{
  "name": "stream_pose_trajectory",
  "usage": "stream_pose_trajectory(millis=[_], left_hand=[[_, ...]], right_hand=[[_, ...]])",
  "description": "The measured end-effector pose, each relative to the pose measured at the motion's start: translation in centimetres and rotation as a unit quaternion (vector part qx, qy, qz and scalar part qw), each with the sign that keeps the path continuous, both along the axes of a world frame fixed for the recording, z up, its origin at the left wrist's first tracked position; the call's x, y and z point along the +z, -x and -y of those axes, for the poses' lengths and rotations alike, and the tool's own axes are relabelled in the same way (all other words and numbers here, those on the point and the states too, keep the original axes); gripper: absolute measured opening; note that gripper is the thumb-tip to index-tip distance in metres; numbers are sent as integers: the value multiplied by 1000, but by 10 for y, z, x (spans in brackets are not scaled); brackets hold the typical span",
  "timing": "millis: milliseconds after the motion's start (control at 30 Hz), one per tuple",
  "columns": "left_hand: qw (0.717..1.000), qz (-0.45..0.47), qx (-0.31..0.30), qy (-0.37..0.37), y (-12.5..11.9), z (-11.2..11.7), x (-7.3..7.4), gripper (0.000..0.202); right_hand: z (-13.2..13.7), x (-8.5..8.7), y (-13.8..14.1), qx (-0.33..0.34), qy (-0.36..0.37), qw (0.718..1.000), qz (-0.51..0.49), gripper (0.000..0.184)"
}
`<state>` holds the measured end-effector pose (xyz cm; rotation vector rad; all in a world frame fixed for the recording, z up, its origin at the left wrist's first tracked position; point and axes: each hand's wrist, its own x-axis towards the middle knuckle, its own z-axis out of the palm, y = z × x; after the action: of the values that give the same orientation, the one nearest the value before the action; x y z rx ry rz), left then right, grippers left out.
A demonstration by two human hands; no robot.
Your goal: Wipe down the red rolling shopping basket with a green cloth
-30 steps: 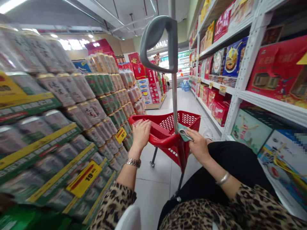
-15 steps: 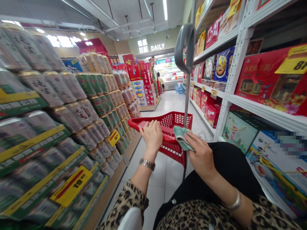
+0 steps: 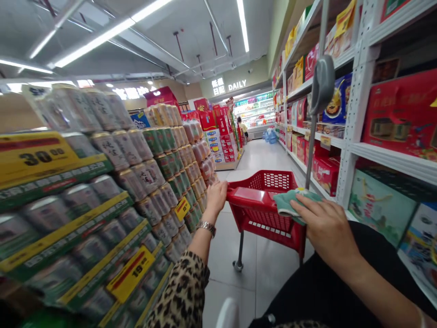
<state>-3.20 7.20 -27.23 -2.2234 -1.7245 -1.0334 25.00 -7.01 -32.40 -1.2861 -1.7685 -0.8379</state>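
Cloth of soft mint-green fabric (image 3: 286,203) lies under R hand (image 3: 329,225), fingers grasping it vs. near rim (image 3: 251,196) of red perforated-plastic shopping cart (image 3: 264,214), L hand (image 3: 216,195) gripping rim's L end; prob. mid-wipe, next stroke needs firm pressure & steady cart.

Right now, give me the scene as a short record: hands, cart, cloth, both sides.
left hand: gripping near-left corner of red plastic shopping cart
right hand: over green fabric cloth
cloth: on cart's near rim, toward its right end
left side: stacked metal drink cans
right side: white metal shelves, red printed box
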Motion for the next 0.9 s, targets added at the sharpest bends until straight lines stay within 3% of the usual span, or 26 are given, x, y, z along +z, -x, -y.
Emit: stream_pose_trajectory(millis=[233, 500, 633, 767, 900], left_hand=[[997, -72, 14, 3, -17, -3, -22, 41], [997, -65, 30, -4, -27, 5, -19, 43], [998, -66, 14, -8, -18, 1, -17, 34], [994, -105, 16, -32, -10, -3, -17, 35], [994, -100, 19, -42, -9, -4, -19, 43]], right_hand=[[-36, -4, 27, 18, -3, 1000, 2, 41], [-61, 20, 90, 59, 75, 995, -20, 33], [-71, 22, 118, 44, 52, 998, 2, 33], [-67, 17, 116, 35, -1, 999, 32, 31], [-50, 12, 92, 17, -57, 998, 34, 25]])
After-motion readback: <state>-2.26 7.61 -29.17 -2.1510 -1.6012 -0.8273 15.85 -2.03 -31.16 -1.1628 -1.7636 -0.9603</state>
